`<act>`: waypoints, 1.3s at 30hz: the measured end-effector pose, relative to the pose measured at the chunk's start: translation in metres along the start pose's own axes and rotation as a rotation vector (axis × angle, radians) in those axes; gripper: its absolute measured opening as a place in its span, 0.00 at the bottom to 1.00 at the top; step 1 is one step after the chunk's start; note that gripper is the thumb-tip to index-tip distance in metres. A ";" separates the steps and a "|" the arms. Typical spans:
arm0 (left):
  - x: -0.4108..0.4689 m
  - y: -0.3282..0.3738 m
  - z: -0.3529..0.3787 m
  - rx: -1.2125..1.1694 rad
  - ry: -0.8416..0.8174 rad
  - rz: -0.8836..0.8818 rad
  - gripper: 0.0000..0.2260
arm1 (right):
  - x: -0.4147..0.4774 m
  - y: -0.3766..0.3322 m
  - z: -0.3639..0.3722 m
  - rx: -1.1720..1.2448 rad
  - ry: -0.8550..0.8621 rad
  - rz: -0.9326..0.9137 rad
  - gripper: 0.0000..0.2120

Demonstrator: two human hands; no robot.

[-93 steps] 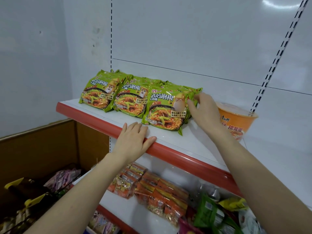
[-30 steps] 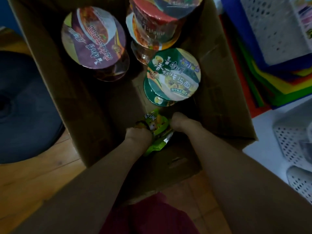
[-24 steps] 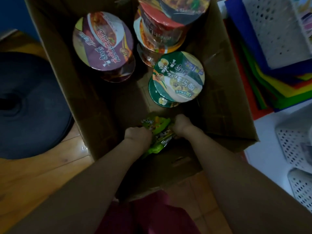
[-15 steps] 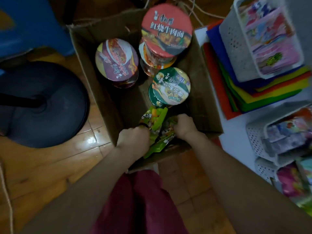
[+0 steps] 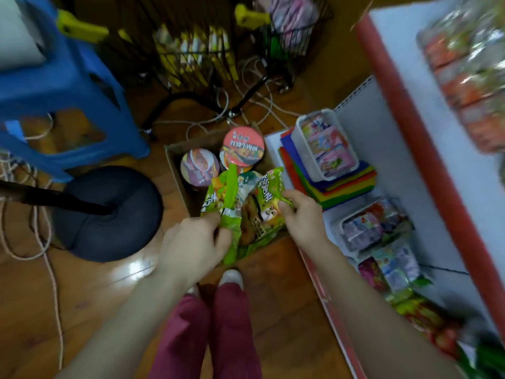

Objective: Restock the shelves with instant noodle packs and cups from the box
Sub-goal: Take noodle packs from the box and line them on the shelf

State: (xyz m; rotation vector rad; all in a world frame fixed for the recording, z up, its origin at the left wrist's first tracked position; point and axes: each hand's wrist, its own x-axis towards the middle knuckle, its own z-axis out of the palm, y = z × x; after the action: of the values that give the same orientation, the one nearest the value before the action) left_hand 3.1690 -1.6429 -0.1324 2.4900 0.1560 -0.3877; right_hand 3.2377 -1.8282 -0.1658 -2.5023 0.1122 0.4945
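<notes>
I hold green instant noodle packs [image 5: 246, 206] above the cardboard box [image 5: 175, 165] on the floor. My left hand [image 5: 194, 242] grips the packs on the left side, my right hand [image 5: 300, 214] pinches the pack on the right by its edge. In the box stand a red-lidded noodle cup [image 5: 243, 147] and a purple-lidded cup [image 5: 199, 166]; a green-lidded cup is mostly hidden behind the packs.
The shelf unit with a red front edge [image 5: 410, 132] rises at the right, its lower shelves holding white baskets [image 5: 325, 146] of snacks and coloured mats. A blue stool [image 5: 62, 86], a dark round stand base [image 5: 106, 212] and loose cables lie on the wooden floor at left.
Both hands have lifted the green packs up out of the box. The view has pulled back and up, so the box now looks smaller and the shelf unit shows.
</notes>
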 end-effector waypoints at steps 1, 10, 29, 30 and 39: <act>-0.007 0.007 -0.018 -0.032 0.033 0.038 0.14 | -0.009 -0.013 -0.017 0.011 0.033 -0.014 0.14; -0.054 0.078 -0.149 -0.121 0.270 0.244 0.14 | -0.083 -0.113 -0.166 0.137 0.289 -0.166 0.11; -0.080 0.241 -0.297 -0.283 0.454 0.686 0.18 | -0.217 -0.166 -0.390 0.390 0.859 -0.347 0.08; -0.081 0.249 -0.301 -0.299 0.461 0.702 0.18 | -0.221 -0.166 -0.399 0.383 0.876 -0.360 0.07; -0.069 0.316 -0.311 -0.381 0.545 0.720 0.19 | -0.216 -0.171 -0.496 0.294 1.050 -0.460 0.07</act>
State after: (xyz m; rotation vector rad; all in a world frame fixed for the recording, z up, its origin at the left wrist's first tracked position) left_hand 3.2412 -1.7172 0.3042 2.0347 -0.4079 0.5692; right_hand 3.2292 -1.9700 0.3833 -2.1326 0.0019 -0.9627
